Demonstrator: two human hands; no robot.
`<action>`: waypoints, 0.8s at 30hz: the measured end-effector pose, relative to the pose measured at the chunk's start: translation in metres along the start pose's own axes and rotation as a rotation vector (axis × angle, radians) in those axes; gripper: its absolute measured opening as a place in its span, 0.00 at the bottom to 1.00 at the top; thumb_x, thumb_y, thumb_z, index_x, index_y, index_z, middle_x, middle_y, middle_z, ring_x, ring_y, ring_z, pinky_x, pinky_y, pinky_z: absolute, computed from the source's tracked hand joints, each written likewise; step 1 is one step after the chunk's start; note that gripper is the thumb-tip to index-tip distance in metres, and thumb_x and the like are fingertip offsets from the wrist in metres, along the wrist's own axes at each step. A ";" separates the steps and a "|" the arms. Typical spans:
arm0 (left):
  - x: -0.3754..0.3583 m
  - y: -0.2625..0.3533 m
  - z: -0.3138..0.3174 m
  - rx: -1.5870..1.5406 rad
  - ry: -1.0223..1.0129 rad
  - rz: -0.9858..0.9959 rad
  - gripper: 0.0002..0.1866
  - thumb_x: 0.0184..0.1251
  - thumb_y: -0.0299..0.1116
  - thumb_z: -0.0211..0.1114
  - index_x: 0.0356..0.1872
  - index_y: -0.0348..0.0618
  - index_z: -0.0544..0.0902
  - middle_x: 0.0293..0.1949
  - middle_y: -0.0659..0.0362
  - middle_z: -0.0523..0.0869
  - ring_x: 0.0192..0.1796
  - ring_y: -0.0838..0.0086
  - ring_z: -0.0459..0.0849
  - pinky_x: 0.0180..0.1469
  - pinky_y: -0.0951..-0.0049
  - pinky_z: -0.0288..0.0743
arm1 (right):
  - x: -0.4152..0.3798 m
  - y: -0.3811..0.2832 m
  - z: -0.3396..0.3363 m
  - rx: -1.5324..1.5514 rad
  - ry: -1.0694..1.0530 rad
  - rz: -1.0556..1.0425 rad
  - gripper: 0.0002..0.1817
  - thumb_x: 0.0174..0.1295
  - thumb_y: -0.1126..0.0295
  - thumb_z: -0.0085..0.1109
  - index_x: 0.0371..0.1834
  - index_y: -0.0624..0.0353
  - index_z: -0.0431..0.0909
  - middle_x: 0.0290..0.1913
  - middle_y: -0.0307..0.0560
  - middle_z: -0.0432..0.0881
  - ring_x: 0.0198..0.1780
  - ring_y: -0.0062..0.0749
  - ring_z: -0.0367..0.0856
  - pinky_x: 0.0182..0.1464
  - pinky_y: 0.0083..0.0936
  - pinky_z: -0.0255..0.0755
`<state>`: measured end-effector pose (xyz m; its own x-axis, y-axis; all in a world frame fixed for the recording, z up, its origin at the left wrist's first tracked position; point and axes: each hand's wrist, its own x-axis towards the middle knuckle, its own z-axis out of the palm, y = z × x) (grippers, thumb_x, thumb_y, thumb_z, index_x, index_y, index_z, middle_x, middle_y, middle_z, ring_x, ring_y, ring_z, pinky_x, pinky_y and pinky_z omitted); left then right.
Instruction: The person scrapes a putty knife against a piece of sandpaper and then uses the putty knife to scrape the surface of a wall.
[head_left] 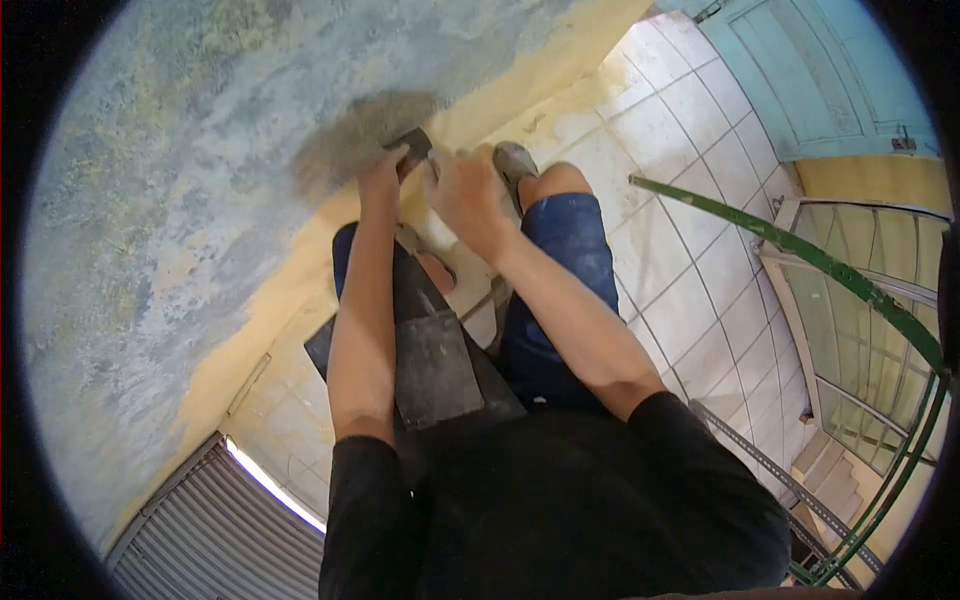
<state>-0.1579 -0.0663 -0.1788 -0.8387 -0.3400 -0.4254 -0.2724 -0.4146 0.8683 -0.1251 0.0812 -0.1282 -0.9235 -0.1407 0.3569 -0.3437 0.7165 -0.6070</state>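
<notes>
My left hand (380, 177) is closed on a small dark, flat rectangular piece (412, 142), held close to the wall. Just to its right is my right hand (468, 197), fingers curled in near the piece's edge; I cannot tell what they grip. Behind the piece, a dark grey smudged patch (335, 150) marks the lower part of the mottled blue-grey and yellow wall (190, 190). Below my forearms, between my legs, lie dark flat sheets or boards (440, 375), one overlapping another.
White floor tiles (690, 240) with yellowish dust stretch to the right. A green metal bar (800, 245) curves along the right side, near a framed glass panel (870, 320). A light blue door (800, 70) stands at upper right, and a grey corrugated shutter (220, 530) at lower left.
</notes>
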 end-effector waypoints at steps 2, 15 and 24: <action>0.004 -0.004 0.000 -0.044 -0.028 -0.042 0.09 0.68 0.24 0.69 0.30 0.39 0.78 0.37 0.56 0.82 0.40 0.70 0.86 0.48 0.70 0.88 | 0.004 0.010 0.000 0.032 -0.036 -0.002 0.09 0.64 0.66 0.63 0.35 0.62 0.84 0.25 0.60 0.83 0.30 0.60 0.84 0.36 0.47 0.79; 0.005 -0.012 -0.010 0.001 0.021 -0.162 0.05 0.68 0.22 0.69 0.38 0.33 0.81 0.39 0.52 0.83 0.41 0.66 0.86 0.47 0.70 0.89 | -0.001 0.010 0.008 -0.035 -0.036 -0.072 0.09 0.65 0.67 0.62 0.33 0.63 0.82 0.27 0.65 0.82 0.32 0.62 0.84 0.35 0.47 0.79; 0.006 -0.017 -0.006 -0.023 -0.029 -0.146 0.06 0.68 0.24 0.70 0.34 0.35 0.80 0.38 0.55 0.82 0.40 0.67 0.86 0.47 0.70 0.88 | 0.002 0.012 0.000 0.060 -0.067 0.024 0.08 0.66 0.69 0.62 0.34 0.63 0.82 0.27 0.65 0.81 0.32 0.62 0.83 0.34 0.49 0.77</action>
<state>-0.1558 -0.0663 -0.1975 -0.8041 -0.2501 -0.5393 -0.3822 -0.4774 0.7912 -0.1316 0.0899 -0.1348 -0.9402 -0.1706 0.2949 -0.3291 0.6785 -0.6567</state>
